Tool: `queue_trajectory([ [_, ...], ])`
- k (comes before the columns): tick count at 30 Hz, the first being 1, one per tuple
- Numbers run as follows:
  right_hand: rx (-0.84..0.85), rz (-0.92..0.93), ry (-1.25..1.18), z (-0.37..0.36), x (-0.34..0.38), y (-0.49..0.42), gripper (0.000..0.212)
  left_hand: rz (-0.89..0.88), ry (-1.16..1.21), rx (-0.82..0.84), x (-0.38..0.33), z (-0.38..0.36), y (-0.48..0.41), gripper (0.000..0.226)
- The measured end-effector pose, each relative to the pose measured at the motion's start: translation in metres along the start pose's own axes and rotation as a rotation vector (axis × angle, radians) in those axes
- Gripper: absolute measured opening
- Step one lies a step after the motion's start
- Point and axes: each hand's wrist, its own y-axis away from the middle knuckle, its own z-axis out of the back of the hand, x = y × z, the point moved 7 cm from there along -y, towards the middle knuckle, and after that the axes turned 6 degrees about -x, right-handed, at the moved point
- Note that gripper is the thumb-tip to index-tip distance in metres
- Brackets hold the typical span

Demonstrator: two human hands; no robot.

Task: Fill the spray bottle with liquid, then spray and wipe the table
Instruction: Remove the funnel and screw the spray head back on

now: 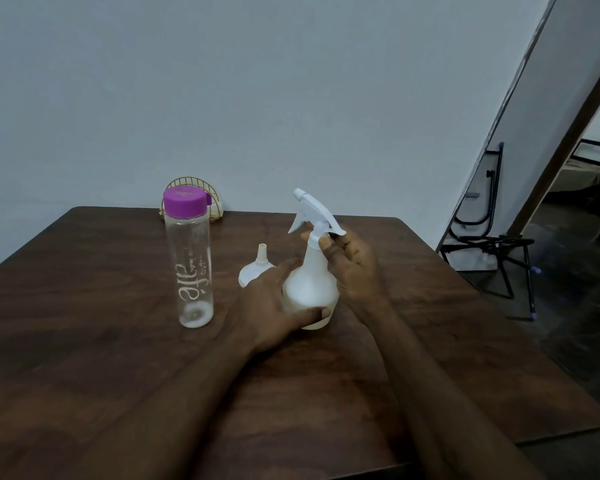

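Observation:
A white spray bottle stands upright on the dark wooden table, its trigger head pointing left. My left hand wraps round the bottle's round base, thumb across the front. My right hand pinches the bottle's neck just under the trigger head. A clear water bottle with a purple cap stands to the left, looking nearly empty. A white funnel lies upside down behind my left hand, spout up.
A gold wire holder stands at the table's far edge against the wall. Right of the table, a black folding frame leans on the floor beside a doorway.

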Motion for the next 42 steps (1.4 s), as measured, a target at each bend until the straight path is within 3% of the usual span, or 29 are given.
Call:
queue_trajectory([
  [8,-0.07,0.022,-0.077,-0.003,-0.009,0.001,0.02,0.024,0.069,0.056,0.001,-0.006,-0.003,0.066],
  [15,-0.165,0.037,-0.094,-0.002,-0.013,-0.001,0.029,0.115,-0.09,-0.006,0.009,-0.018,0.001,0.098],
  [19,-0.147,0.042,-0.108,0.0,-0.012,-0.001,0.029,0.099,0.162,0.188,0.01,-0.016,-0.003,0.074],
  [22,-0.131,0.05,-0.107,0.0,-0.01,0.0,0.033,0.141,0.261,0.264,0.014,-0.011,-0.002,0.074],
  [24,-0.129,0.05,-0.111,-0.001,-0.01,0.0,0.031,0.134,0.226,0.199,0.014,-0.01,-0.002,0.079],
  [28,-0.149,0.048,-0.13,-0.001,-0.013,0.0,0.032,0.089,-0.068,0.005,0.01,-0.009,0.0,0.089],
  [30,-0.158,0.043,-0.129,0.0,-0.014,-0.001,0.032,0.072,-0.076,0.023,0.011,-0.012,0.0,0.095],
  [34,-0.125,0.045,-0.15,0.0,-0.011,0.001,0.028,0.101,0.168,0.222,0.011,-0.017,0.0,0.078],
  [36,-0.074,0.043,-0.229,-0.003,-0.008,0.003,0.029,0.093,0.168,0.182,0.009,-0.012,-0.003,0.074],
  [42,0.004,0.005,-0.357,-0.009,-0.009,0.006,0.019,0.053,-0.129,-0.032,0.005,-0.012,0.003,0.093],
])
